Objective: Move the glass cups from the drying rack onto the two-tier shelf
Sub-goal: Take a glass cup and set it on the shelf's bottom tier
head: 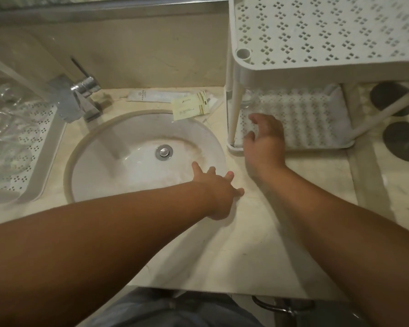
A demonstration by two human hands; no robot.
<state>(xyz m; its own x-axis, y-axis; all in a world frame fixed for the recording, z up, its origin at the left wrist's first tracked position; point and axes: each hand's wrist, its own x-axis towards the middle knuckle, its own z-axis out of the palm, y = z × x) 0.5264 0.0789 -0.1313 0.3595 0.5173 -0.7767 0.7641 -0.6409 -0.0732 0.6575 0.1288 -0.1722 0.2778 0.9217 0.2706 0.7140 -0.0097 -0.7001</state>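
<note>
Both forearms filled the bottom of the frame, reaching out over the pale counter [257, 244]. At centre, the left hand [219, 190] lay spread with straight fingers on the counter at the lower right rim of the sink [128, 166], holding nothing. Right of centre, the right hand [263, 140] hung with loosely curled fingers over the front left corner of the shelf [293, 64], at its lower tier, and it too was empty. One glass cup [247, 99] seemed to stand at the back left of that lower tier, just behind the post, though blur made it hard to be sure. At the left edge of the frame, the remaining cups [3, 121] sat clustered on the drying rack [45, 147], well apart from either hand. Those cups would likely be light, rigid, breakable and perhaps slick if wet, so each would best be taken around its side wall with thumb opposite fingers, not pinched at the thin lip. A tap [80, 100] stood behind the sink, and small packets [190, 107] lay at its back edge.
</note>
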